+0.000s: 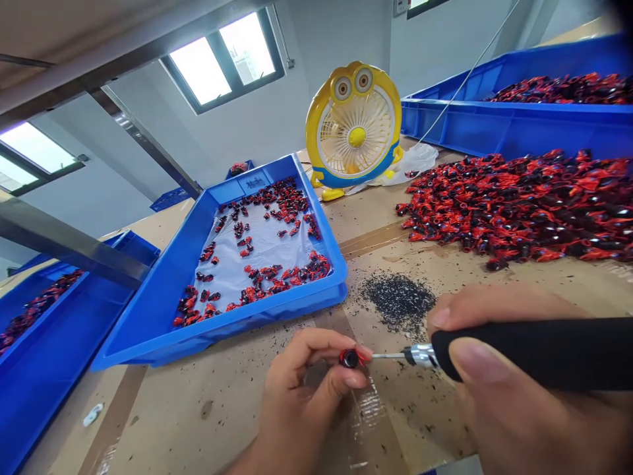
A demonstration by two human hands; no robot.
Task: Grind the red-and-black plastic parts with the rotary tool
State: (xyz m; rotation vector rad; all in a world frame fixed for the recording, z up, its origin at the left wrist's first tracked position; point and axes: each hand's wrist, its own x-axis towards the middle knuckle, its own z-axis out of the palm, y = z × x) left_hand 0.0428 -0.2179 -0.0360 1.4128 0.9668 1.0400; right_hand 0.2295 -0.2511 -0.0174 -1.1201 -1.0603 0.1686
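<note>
Between the thumb and fingers of my left hand (311,389) is a small red and black part (349,358), its dark round end facing me. My right hand (519,396) is wrapped round a thick black handheld tool (544,353) with a silver collar. The tool's thin metal tip (388,356) points left and reaches the red side of the part at my left fingertips; whether it touches is hard to tell. Just beyond the tool lies a pile of black shavings (399,300) on the brown table covering (188,402).
A blue tray (341,290) with scattered red and black parts stands beyond my left hand. A large heap of such parts (524,204) lies at the right. Behind are a yellow fan (357,137) and blue bins (519,128). A metal post (64,241) crosses the left.
</note>
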